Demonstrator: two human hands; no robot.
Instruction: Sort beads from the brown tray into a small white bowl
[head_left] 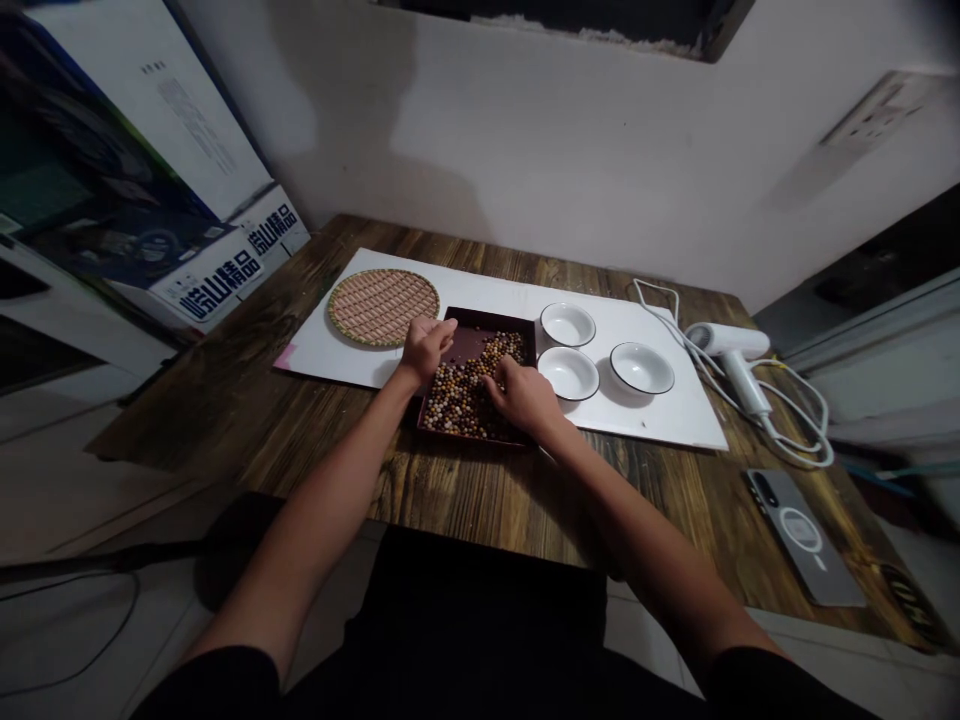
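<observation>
A shallow dark red box [471,343] holds many small round beads [457,400] in brown, yellow and pale tones. Most lie in its near and right parts, and part of its floor shows bare at the far left. My left hand [426,347] is closed at the box's left wall, its fingers curled; whether it grips the rim or something small is hidden. Over the beads on the right side, my right hand [523,396] is bent down with the thumb toward the left. Its fingers are curled, and what they hold, if anything, cannot be made out.
Right of the box are three white dark-rimmed bowls [642,369]. A round woven tray [384,308] lies left, on the same white board [480,279]. Farther right on the wooden table [450,500] are a white hair dryer [739,360] with its cord and a phone [802,538].
</observation>
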